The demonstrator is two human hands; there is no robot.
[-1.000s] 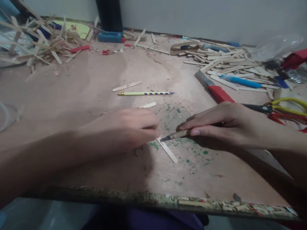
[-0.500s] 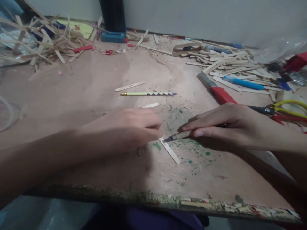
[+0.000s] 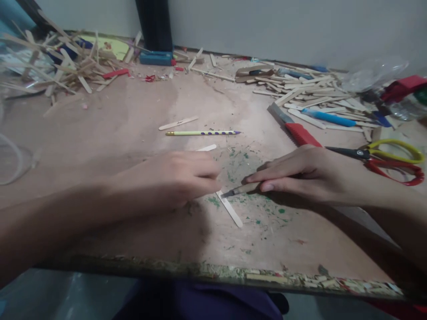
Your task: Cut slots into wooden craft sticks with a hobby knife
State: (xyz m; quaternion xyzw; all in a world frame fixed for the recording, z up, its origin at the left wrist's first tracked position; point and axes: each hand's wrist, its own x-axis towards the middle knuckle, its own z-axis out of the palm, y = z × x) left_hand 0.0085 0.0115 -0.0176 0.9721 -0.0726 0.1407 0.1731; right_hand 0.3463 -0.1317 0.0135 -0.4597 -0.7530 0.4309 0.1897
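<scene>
A popsicle stick (image 3: 232, 213) lies slanted on the table, its upper end under the fingers of my left hand (image 3: 180, 178), which is closed on it. My right hand (image 3: 300, 178) grips a small wooden-handled carving knife (image 3: 247, 188). The dark blade tip rests on the stick, just beside my left fingers. Behind my left hand the end of another popsicle stick (image 3: 208, 147) shows. Farther back lie a yellow pencil (image 3: 200, 133) with purple spots and one more stick (image 3: 178, 123).
Beyond my right hand lie a red-handled saw (image 3: 298, 131) and scissors (image 3: 360, 153) with yellow and red handles. A heap of sticks (image 3: 310, 93) fills the back right, near a blue pen (image 3: 328, 117). Another stick pile (image 3: 63, 66) stands back left. The table's front edge (image 3: 200, 269) is rough.
The whole view has shifted slightly, so more of the scissors shows at the right. Both hands keep their places on the stick and the knife, with the blade still at the stick.
</scene>
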